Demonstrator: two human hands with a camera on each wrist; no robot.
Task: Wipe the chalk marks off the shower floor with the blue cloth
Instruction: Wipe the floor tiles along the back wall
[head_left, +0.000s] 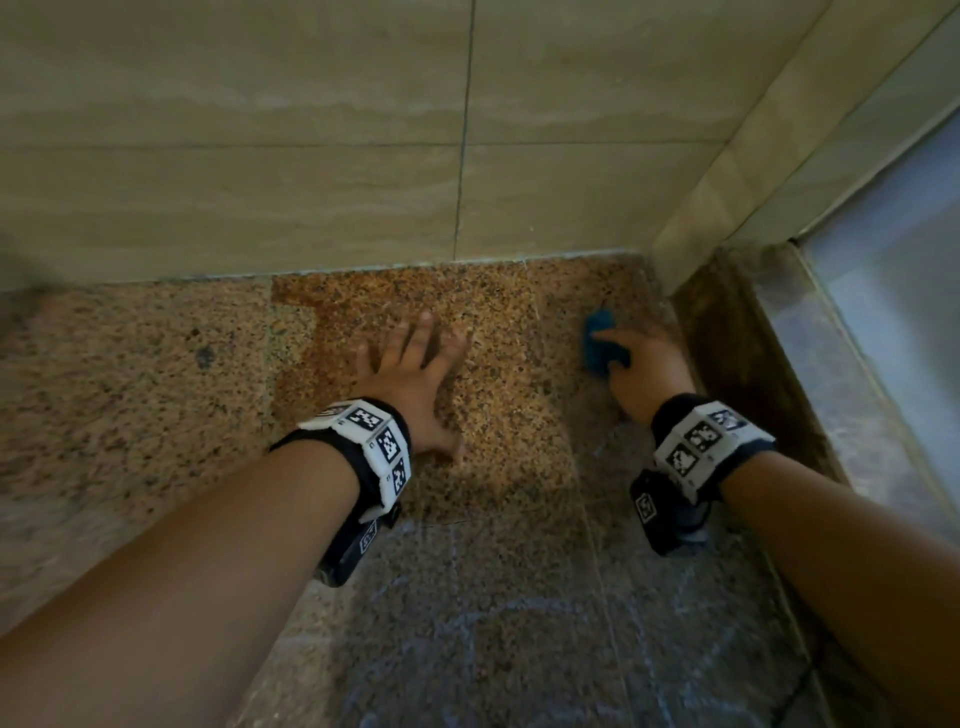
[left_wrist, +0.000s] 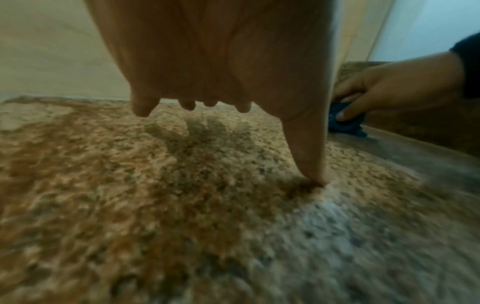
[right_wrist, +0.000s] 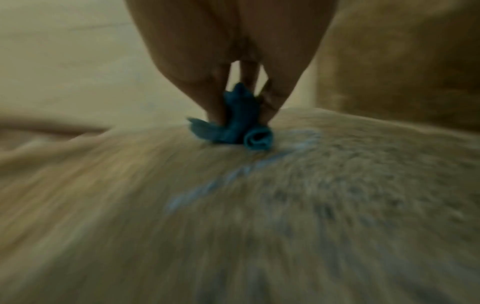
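A small bunched blue cloth (head_left: 602, 343) lies on the speckled granite shower floor (head_left: 488, 415) near the far right corner. My right hand (head_left: 641, 364) grips it, fingers curled round it and pushing it onto the stone; the right wrist view shows the blue cloth (right_wrist: 233, 125) pinched between the fingers (right_wrist: 215, 102). Pale chalk marks (head_left: 483, 618) run in faint lines over the darker near floor, and a chalk streak (right_wrist: 233, 176) trails from the cloth. My left hand (head_left: 415, 374) is spread flat on the floor, its thumb tip (left_wrist: 314, 176) touching the stone.
A beige tiled wall (head_left: 363, 156) rises behind the floor. A raised dark stone kerb (head_left: 748, 358) borders the right side, with a frosted glass panel (head_left: 904, 312) beyond it. A dark spot (head_left: 204, 356) marks the floor at the left.
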